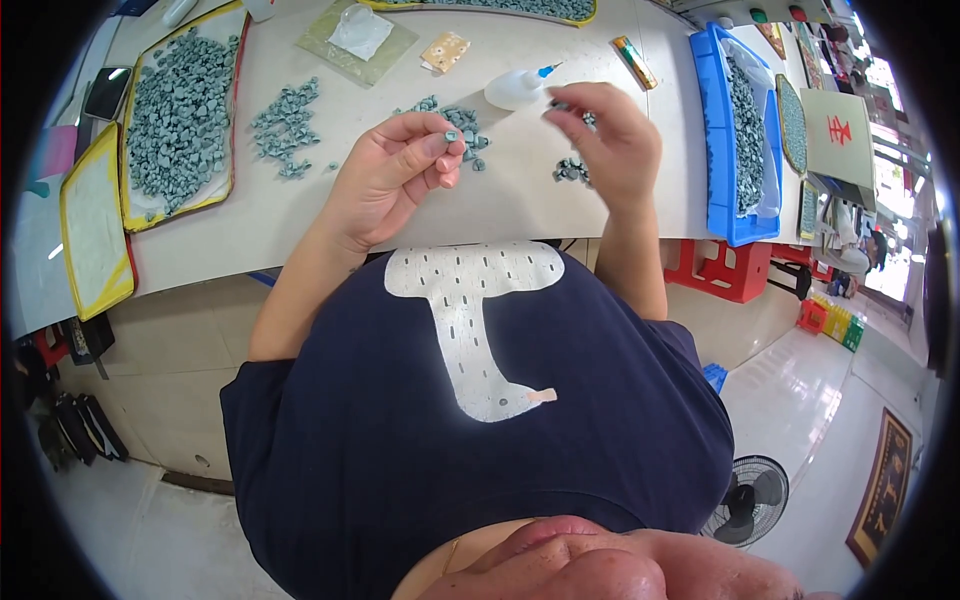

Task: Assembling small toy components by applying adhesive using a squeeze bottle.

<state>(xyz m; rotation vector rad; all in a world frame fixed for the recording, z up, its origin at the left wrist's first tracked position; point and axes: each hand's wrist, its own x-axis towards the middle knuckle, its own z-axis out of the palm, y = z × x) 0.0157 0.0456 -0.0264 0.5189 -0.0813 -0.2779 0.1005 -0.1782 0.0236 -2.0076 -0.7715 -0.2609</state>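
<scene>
My left hand (392, 178) pinches a small grey-green stone piece (450, 136) between thumb and forefinger, its other fingers curled. Beyond it on the table lies a loose pile of similar pieces (466, 122), partly hidden by the hand. My right hand (612, 142) is raised a little to the right, thumb and forefinger closed together. Something small and dark shows at those fingertips, too small to name. Partly covered by this hand is a smaller cluster of dark pieces (571, 171). A white squeeze bottle (513, 90) with a blue needle tip lies just beyond, between the hands.
At left, a yellow-edged tray (238, 120) holds many pieces, with another pile (285, 125) beside it. A blue crate (716, 150) stands at right. Farther back are a green mat (385, 65), a patterned packet (445, 52) and an orange-green tube (634, 62).
</scene>
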